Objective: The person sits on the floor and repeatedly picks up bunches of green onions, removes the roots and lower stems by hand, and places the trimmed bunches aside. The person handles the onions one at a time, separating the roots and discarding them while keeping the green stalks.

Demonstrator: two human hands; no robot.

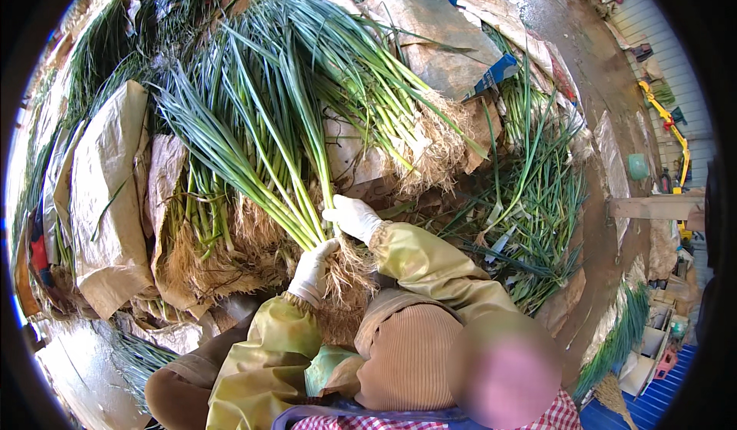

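My left hand (311, 270), in a white glove, is closed around the lower stems of a bunch of green onions (270, 199), just above their hairy roots. My right hand (352, 218), also gloved in white, has its fingers on a stalk at the right side of the same bunch. The roots (347, 266) hang down between the two hands, and the leaves fan out away from me to the upper left. Beyond my right hand lies a larger pile of green onions (391, 107) with pale, tangled roots.
Woven sacks (109, 199) wrap more green onions at the left. Another sack (437, 44) lies at the top. Loose leaves and stalks (535, 222) are heaped at the right. A wooden beam (656, 208) and a green container (637, 166) stand further right.
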